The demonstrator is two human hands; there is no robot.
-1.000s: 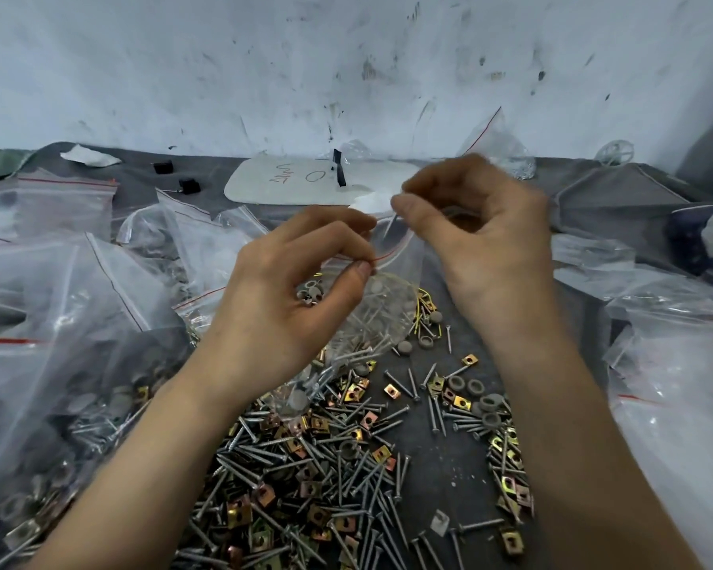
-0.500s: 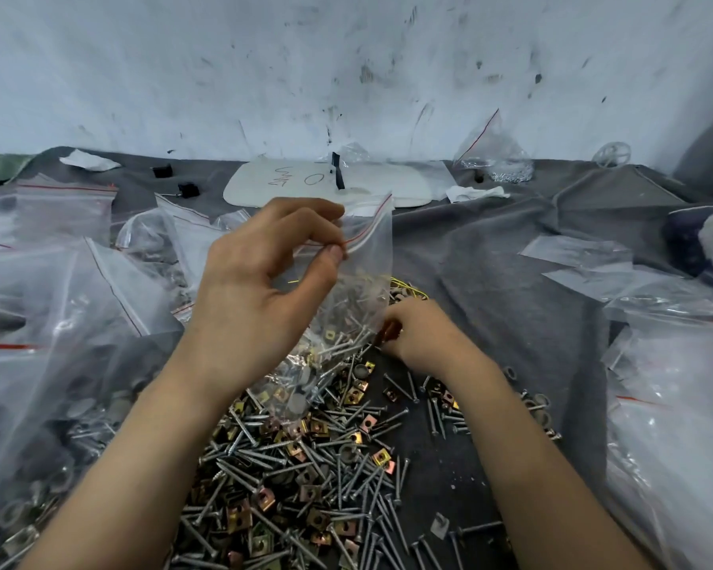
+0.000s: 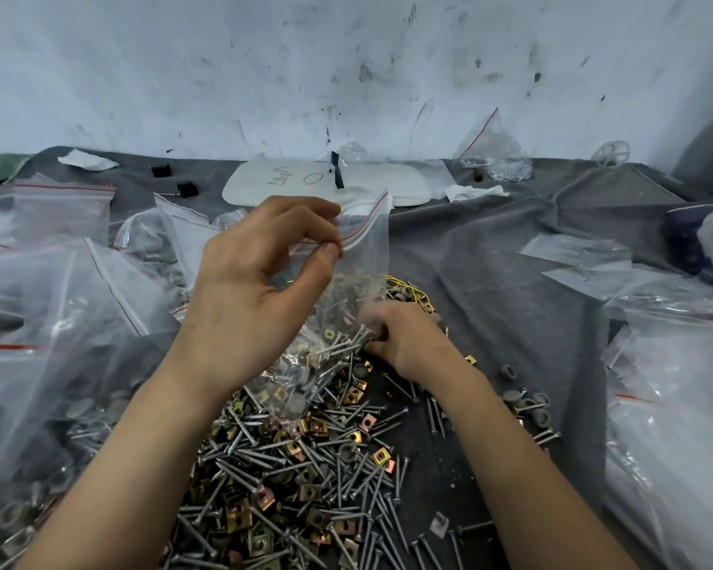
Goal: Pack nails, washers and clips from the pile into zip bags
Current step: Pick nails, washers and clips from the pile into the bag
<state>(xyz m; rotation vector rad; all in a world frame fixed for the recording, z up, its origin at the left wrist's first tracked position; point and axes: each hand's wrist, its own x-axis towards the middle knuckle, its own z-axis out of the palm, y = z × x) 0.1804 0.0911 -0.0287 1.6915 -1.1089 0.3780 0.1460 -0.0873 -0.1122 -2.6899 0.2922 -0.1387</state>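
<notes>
My left hand pinches the red zip strip at the top of a clear zip bag and holds it hanging above the pile. Nails, brass clips and grey washers fill its lower part. The pile of nails and clips lies on the grey cloth in front of me. My right hand is down at the pile's far edge, beside the bag's bottom. It is slightly blurred, with fingers curled onto small pieces there; which pieces is hidden. Loose grey washers lie to its right.
Filled zip bags are heaped at the left, and more bags at the right. Empty flat bags lie on the grey cloth. A white board and a small filled bag sit by the wall.
My right hand let go of the bag's top and dropped to the pile's far edge. The left hand kept its pinch on the zip strip and lifted the bag a little.
</notes>
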